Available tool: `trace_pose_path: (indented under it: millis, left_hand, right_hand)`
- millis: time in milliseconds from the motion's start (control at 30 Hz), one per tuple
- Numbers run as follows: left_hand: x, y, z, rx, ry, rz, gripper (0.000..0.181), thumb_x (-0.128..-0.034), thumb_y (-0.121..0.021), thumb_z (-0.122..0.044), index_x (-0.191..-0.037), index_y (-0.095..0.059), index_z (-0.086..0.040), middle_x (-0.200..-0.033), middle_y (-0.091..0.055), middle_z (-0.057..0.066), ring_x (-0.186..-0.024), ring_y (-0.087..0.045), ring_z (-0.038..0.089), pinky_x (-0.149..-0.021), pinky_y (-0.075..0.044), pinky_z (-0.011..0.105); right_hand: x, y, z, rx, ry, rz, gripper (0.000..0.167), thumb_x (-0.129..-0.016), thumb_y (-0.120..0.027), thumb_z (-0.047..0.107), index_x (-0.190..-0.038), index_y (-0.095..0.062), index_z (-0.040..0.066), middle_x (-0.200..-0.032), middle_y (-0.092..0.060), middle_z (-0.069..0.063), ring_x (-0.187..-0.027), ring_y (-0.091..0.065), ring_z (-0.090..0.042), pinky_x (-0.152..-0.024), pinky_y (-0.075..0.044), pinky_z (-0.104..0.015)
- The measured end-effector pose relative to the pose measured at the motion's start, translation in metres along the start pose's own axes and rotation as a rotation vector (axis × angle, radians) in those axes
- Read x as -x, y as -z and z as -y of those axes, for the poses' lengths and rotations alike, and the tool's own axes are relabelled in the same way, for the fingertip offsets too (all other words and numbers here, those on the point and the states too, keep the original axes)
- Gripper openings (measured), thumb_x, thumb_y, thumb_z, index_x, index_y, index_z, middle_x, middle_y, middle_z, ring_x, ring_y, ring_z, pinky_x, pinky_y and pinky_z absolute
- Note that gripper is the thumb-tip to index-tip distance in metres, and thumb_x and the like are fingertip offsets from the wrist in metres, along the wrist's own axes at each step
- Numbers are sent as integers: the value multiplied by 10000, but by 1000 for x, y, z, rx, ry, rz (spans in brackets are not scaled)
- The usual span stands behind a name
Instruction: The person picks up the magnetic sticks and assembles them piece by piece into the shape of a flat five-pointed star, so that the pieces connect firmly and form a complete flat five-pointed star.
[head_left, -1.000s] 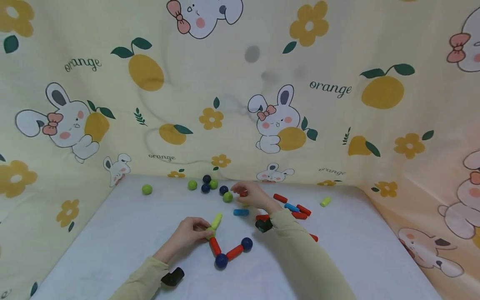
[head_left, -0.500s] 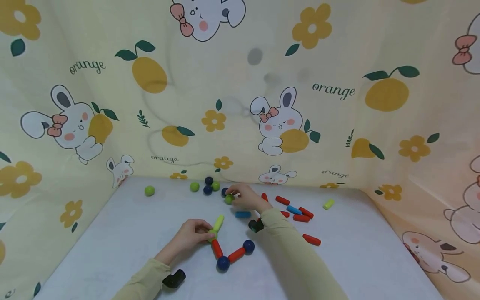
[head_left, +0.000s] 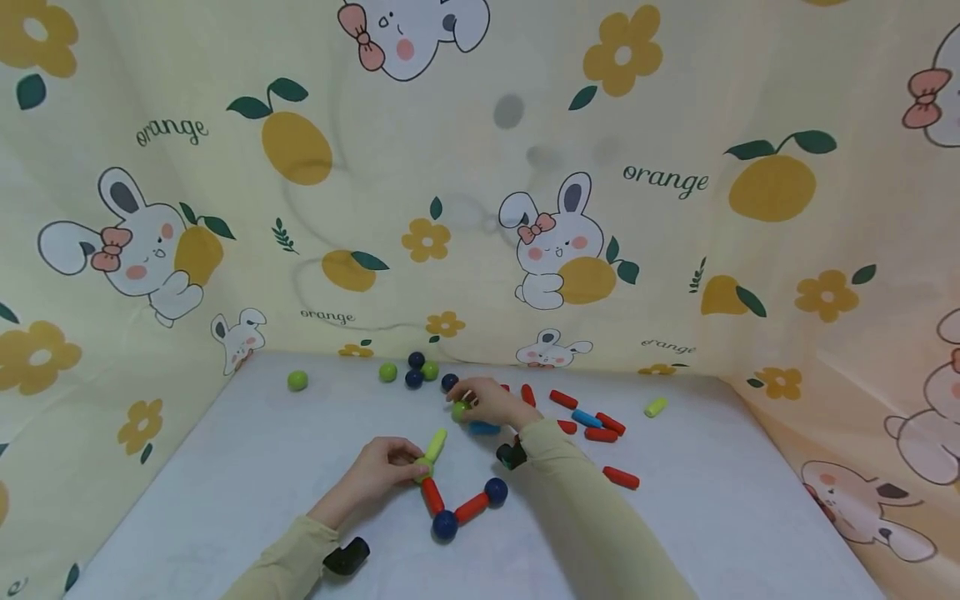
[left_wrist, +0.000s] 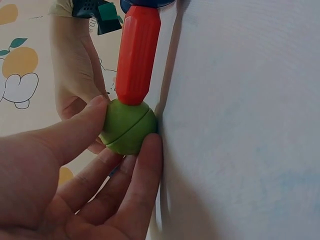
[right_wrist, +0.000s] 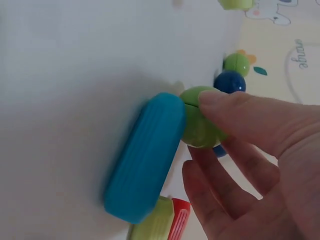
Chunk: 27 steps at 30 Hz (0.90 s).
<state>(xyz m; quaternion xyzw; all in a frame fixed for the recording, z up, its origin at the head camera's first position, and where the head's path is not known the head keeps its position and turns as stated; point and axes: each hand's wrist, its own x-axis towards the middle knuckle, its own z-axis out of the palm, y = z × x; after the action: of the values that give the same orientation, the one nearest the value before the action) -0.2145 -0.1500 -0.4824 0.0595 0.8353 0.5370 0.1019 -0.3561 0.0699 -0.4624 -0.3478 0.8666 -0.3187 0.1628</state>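
My left hand [head_left: 386, 467] pinches a green ball [left_wrist: 129, 126] between thumb and fingers. A red rod [left_wrist: 137, 55] and a yellow-green rod [head_left: 435, 446] are joined to that ball. The red rod runs to a dark blue ball [head_left: 445, 525], from which a second red rod [head_left: 472, 507] leads to another dark blue ball [head_left: 496, 491]. Farther back, my right hand [head_left: 487, 402] holds a second green ball [right_wrist: 200, 125] with its thumb and fingers. A blue rod [right_wrist: 145, 160] lies against or just beside this ball, partly hidden by the hand in the head view.
Several loose red rods [head_left: 621, 477] and a blue rod [head_left: 587, 418] lie to the right. One yellow-green rod [head_left: 656, 407] is farther right. Green balls [head_left: 387, 372] and dark blue balls [head_left: 414, 379] stand at the back. A patterned cloth [head_left: 450, 167] encloses the white table [head_left: 262, 467].
My right hand has taken hold of the green ball beside a dark blue one and brought it nearer, toward the blue rod. The left hand has stayed on its ball.
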Motion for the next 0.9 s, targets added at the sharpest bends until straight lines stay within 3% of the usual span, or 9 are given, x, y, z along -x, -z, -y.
trace_pose_path:
  millis: [367, 700, 900]
  left_hand:
    - [-2, 1, 4, 39, 5, 23, 277, -824, -761, -197, -1015, -675, -16, -839, -687, 32, -742, -629, 155, -672, -550, 298]
    - [-1, 1, 3, 58, 3, 36, 290, -826, -759, -190, -1022, -667, 4, -849, -688, 46, -757, -632, 161, -693, -556, 303]
    - [-2, 1, 3, 38, 9, 24, 279, -824, -762, -199, -1009, -675, -9, -838, -684, 41, -746, -625, 160, -677, -553, 301]
  right_hand:
    - [14, -6, 11, -173, 94, 19, 323, -907, -651, 66, -1225, -607, 35, -1193, -624, -61, -1055, -586, -189, -904, -486, -300]
    - [21, -13, 16, -231, 84, 29, 307, -927, -605, 26, -1231, -584, -15, -1215, -606, -122, -1107, -560, -307, -937, -467, -409]
    - [21, -14, 14, -217, 56, 20, 309, -915, -645, 84, -1219, -614, 41, -1167, -629, -15, -1048, -591, -182, -910, -483, -315]
